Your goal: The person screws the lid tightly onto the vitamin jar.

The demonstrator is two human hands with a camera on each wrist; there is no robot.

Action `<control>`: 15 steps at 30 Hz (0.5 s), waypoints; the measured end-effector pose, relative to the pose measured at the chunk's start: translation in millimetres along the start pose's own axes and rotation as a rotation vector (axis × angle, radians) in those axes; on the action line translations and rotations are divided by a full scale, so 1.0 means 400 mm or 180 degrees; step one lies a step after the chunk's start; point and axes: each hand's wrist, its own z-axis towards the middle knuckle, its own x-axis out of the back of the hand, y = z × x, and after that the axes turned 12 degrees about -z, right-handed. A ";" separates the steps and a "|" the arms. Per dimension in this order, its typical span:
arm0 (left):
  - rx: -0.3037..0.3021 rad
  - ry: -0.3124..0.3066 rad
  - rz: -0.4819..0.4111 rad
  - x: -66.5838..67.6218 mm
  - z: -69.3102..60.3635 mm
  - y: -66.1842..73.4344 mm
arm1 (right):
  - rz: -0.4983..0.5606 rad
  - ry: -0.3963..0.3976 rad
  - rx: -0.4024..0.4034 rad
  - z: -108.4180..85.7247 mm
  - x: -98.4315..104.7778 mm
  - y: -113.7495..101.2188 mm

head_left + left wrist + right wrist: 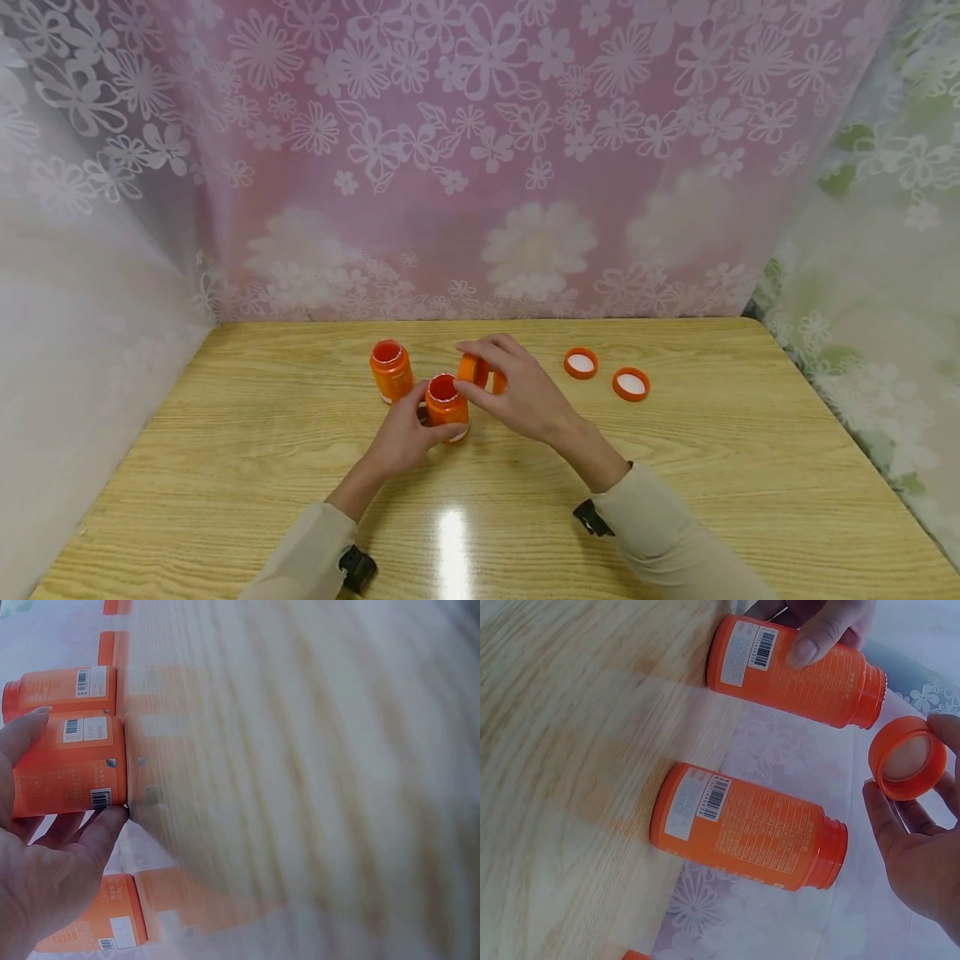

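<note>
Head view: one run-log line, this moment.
left hand: grips uncapped jar | right hand: holds orange cap beside jar | table: two caps lying

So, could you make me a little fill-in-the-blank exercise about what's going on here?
1. The left hand grips a jar whose colour is ____.
2. Near that jar's open mouth, a lid is held by the person's ____ hand.
3. Exactly ____ loose lids lie on the table.
4. The curtain behind the table is patterned with ____.

Missing words: orange; right; two; flowers.
</note>
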 end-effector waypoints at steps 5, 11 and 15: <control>-0.0020 -0.0023 0.0000 0.002 0.000 0.000 | 0.0089 0.0096 0.0004 0.007 -0.010 0.001; -0.0016 -0.0051 0.0123 0.002 0.001 -0.002 | 0.0273 0.0264 0.0008 0.018 -0.022 -0.001; -0.0034 -0.0054 0.0114 0.002 0.003 -0.005 | 0.0751 0.0298 -0.0169 0.021 -0.029 -0.006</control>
